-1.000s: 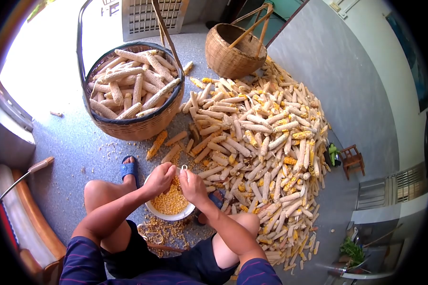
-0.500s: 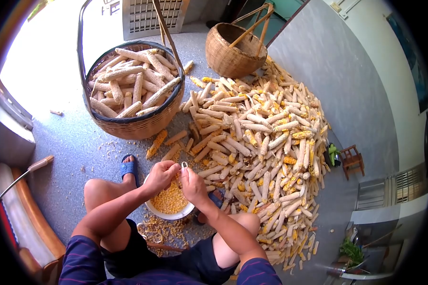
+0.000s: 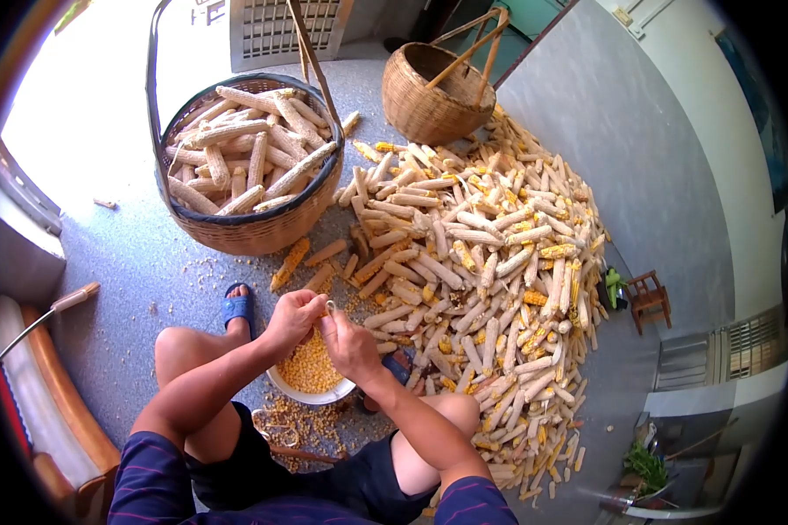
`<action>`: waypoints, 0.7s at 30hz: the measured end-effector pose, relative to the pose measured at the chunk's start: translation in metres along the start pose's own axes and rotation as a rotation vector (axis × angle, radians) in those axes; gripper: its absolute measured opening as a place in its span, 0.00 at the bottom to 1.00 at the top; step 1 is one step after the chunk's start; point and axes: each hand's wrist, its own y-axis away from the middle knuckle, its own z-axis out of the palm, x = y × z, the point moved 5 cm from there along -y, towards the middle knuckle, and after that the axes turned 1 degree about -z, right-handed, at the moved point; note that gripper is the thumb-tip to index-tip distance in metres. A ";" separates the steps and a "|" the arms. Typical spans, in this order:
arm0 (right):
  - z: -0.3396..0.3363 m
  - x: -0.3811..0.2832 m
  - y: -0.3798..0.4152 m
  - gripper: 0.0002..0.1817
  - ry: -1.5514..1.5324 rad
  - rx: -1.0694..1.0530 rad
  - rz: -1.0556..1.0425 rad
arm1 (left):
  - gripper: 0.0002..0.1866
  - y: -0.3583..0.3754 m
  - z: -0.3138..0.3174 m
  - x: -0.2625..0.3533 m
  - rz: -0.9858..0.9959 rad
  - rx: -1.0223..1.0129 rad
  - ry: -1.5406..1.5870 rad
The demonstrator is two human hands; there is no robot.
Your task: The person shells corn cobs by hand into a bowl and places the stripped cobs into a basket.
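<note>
Left hand (image 3: 294, 322) and right hand (image 3: 352, 348) close together above white bowl (image 3: 317, 399) of corn kernels (image 3: 310, 369), fingers curled; small pale loop (image 3: 330, 305) shows at fingertips, cannot tell which hand holds it. Bowl between the feet, cob pile (image 3: 486, 271) to its right.

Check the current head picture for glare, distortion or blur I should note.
Head view: glare washes out the upper left, beyond the large basket; head view: fisheye distortion bows the wall at right, and the corners fall to black; head view: the pile of cobs reads clearly, but detail between the left hand and right hand is too small to make out.
</note>
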 end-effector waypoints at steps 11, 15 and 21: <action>0.005 0.017 -0.001 0.19 -0.422 0.065 0.165 | 0.20 0.008 0.006 0.013 0.271 0.005 -0.209; -0.005 0.002 -0.002 0.17 -0.086 0.188 0.049 | 0.22 0.010 0.007 0.011 0.417 0.044 -0.243; -0.008 0.011 -0.004 0.17 -0.058 0.135 0.139 | 0.21 0.008 0.009 0.010 0.504 0.080 -0.317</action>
